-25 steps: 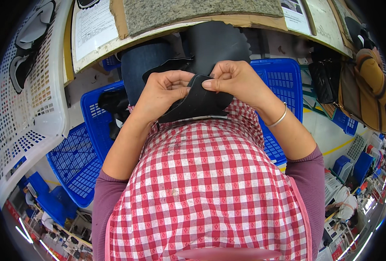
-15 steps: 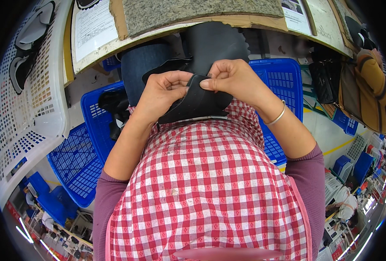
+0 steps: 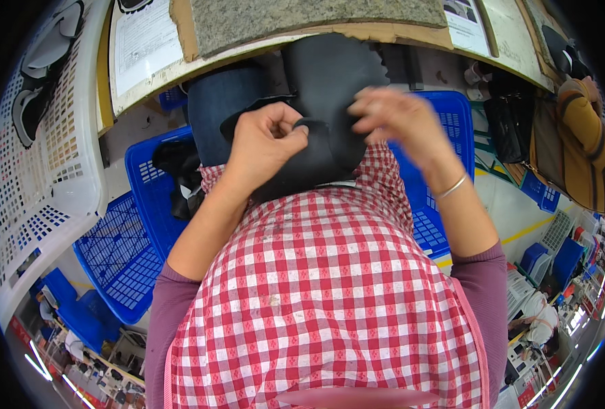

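A soft black leather-like piece (image 3: 302, 163) lies across my lap on the checked apron. My left hand (image 3: 265, 140) is closed, pinching the piece's upper edge between thumb and fingers. Off to the right of that edge hangs my right hand (image 3: 405, 126), apart from the piece. Its fingers are bent and smeared by motion, so I cannot tell whether it holds anything. Beyond the hands, a broad black sheet with a notched right edge (image 3: 333, 68) spreads over my knee, reaching the worktable. Where the black pieces overlap, I cannot make out whether they are joined.
Ahead runs the worktable edge (image 3: 302, 39) with a stone slab (image 3: 316, 20) on it. A white perforated basket (image 3: 77, 136) stands at the left. Blue crates (image 3: 139, 184) flank my legs, the left one holding black pieces. Bags (image 3: 507, 126) sit at the right.
My right hand has let go of the black piece's edge and moved right, away from it. The left hand keeps its pinch, and the folded-up edge now lies flatter.
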`<state>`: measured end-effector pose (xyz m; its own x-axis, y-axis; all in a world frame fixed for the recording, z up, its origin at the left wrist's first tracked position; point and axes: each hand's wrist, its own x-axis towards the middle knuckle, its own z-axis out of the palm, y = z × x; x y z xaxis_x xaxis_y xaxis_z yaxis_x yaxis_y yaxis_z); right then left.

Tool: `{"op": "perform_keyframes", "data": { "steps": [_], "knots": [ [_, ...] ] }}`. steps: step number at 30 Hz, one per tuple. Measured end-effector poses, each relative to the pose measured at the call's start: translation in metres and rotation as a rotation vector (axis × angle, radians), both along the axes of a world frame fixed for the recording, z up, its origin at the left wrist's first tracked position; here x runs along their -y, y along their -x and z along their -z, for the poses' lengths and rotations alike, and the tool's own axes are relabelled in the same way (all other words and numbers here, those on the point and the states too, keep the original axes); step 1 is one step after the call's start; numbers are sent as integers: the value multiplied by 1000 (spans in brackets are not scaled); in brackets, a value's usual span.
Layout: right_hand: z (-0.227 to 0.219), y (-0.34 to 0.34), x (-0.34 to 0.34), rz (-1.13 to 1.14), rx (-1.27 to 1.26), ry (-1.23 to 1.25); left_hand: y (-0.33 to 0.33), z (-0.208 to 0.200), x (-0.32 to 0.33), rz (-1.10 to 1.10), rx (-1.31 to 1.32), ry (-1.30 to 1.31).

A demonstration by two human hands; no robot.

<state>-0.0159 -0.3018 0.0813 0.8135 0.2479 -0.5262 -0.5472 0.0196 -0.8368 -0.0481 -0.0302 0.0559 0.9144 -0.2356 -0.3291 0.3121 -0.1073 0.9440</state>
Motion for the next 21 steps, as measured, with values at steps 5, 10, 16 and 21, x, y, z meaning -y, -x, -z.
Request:
{"op": "perform_keyframes", "data": {
  "steps": [5,10,16,21],
  "knots": [
    [-33,-25,-6,-460,1092,325,-5,-25,2,107,330,-220],
    [-17,-26,-90,-364,1106,212,-40,-105,-23,278,605,-559],
    [-8,30,-66,-295,390,-90,-63,-97,-67,604,27,-79],
    [-12,29,-23,-325,472,17,-77,-68,-53,714,52,51]
  ]
}}
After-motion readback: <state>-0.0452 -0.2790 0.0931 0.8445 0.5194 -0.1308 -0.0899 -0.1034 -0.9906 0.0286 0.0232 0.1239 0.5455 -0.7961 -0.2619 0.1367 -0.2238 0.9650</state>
